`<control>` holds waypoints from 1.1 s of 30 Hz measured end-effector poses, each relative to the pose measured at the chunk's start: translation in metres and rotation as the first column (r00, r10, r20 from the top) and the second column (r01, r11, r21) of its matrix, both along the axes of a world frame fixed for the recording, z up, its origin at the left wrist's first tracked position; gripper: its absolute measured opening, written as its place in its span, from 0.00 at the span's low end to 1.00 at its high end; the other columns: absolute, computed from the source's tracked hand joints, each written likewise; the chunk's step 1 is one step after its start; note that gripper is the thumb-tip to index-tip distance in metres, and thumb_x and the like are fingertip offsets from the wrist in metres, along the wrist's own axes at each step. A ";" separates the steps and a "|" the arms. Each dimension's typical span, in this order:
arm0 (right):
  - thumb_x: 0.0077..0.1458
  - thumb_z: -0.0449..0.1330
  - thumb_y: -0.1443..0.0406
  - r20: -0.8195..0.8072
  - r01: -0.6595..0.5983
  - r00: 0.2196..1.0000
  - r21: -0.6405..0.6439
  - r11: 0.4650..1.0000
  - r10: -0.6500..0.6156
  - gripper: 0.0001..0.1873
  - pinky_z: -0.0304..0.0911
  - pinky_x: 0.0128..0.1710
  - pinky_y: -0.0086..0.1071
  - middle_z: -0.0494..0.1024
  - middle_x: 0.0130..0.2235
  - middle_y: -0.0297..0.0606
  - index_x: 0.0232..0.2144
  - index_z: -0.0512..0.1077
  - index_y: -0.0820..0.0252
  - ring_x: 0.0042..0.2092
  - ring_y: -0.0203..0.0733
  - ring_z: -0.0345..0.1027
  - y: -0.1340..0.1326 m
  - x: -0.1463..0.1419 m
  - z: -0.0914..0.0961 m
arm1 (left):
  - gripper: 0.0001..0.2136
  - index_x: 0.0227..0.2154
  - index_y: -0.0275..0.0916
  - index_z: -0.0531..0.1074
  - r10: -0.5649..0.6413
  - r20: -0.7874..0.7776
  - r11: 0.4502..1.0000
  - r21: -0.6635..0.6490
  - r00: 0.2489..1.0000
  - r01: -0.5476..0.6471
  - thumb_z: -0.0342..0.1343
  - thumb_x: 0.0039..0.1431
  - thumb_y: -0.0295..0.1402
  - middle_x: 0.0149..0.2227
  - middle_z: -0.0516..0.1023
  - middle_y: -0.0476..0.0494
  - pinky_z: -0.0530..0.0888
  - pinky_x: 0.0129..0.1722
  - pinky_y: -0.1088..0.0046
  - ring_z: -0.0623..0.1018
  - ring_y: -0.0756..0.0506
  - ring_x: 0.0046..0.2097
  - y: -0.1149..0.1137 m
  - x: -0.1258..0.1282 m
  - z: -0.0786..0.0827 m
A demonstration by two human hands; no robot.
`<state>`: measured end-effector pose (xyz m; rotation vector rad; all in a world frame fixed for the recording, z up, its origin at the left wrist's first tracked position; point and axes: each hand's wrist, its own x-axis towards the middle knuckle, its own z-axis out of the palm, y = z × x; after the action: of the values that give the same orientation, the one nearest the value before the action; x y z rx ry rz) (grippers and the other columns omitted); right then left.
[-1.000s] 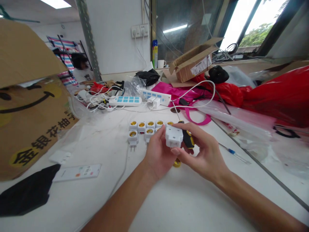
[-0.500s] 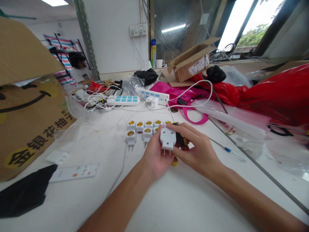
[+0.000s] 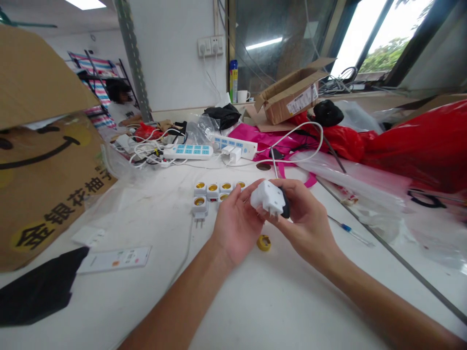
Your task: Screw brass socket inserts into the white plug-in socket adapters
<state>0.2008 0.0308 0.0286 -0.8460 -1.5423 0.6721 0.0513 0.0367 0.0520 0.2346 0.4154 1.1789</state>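
Note:
My right hand (image 3: 304,216) is closed around a white two-pin plug-in lamp holder (image 3: 268,198) and a screwdriver with a black handle (image 3: 285,203). The holder is tilted, its pins pointing down and its screw holes facing me. The screwdriver's thin shaft points away over the table. Close against the holder's left side, my left hand (image 3: 237,226) lies palm up with its fingers stretched out; some fingertips are hidden behind the holder. Below the hands a small yellow ring-shaped part (image 3: 263,242) rests on the table. Several similar lamp holders (image 3: 200,206) with gold-coloured threaded openings stand in rows beyond my left hand.
Power strips (image 3: 188,151) and tangled cables lie farther back. A large cardboard box (image 3: 51,194) stands at left, near a white flat box (image 3: 115,259) and black sheet (image 3: 36,287). At right are a blue-tipped thin tool (image 3: 346,227), clear plastic and red bags (image 3: 419,141). A person sits in the background.
The lamp holder has moved slightly right and turned on its side, with the screwdriver shifting right too. My left fingers have opened out, and the yellow part now shows more fully.

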 end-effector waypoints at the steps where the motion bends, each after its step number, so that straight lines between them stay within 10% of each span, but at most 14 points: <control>1: 0.59 0.75 0.61 0.006 0.004 1.000 -0.008 1.000 -0.004 0.22 0.74 0.48 0.39 0.83 0.50 0.37 0.53 0.76 0.48 0.48 0.48 0.78 0.000 0.000 0.000 | 0.21 0.42 0.31 0.84 0.006 0.000 1.000 0.000 1.000 -0.006 0.48 0.80 0.38 0.37 0.85 0.38 0.79 0.38 0.74 0.82 0.47 0.35 0.000 0.000 -0.001; 28: 0.58 0.71 0.68 0.112 0.080 0.986 0.305 0.949 -0.120 0.28 0.65 0.57 0.50 0.81 0.55 0.44 0.60 0.78 0.48 0.56 0.59 0.72 0.002 0.011 0.001 | 0.20 0.37 0.35 0.81 -0.039 -0.031 0.999 -0.039 0.999 0.038 0.50 0.80 0.40 0.36 0.84 0.41 0.77 0.37 0.73 0.80 0.48 0.32 -0.007 0.013 -0.010; 33: 0.62 0.73 0.56 -0.089 0.068 0.994 0.048 0.997 -0.064 0.16 0.67 0.55 0.45 0.83 0.49 0.39 0.51 0.82 0.50 0.50 0.52 0.75 0.004 0.009 0.004 | 0.18 0.40 0.31 0.82 -0.013 -0.069 0.999 -0.030 0.998 0.011 0.50 0.79 0.36 0.37 0.85 0.37 0.82 0.45 0.68 0.85 0.44 0.38 -0.005 0.011 -0.003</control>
<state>0.2099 0.0346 0.0325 -0.8155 -1.4412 0.6116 0.0624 0.0322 0.0493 0.2522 0.4913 1.1547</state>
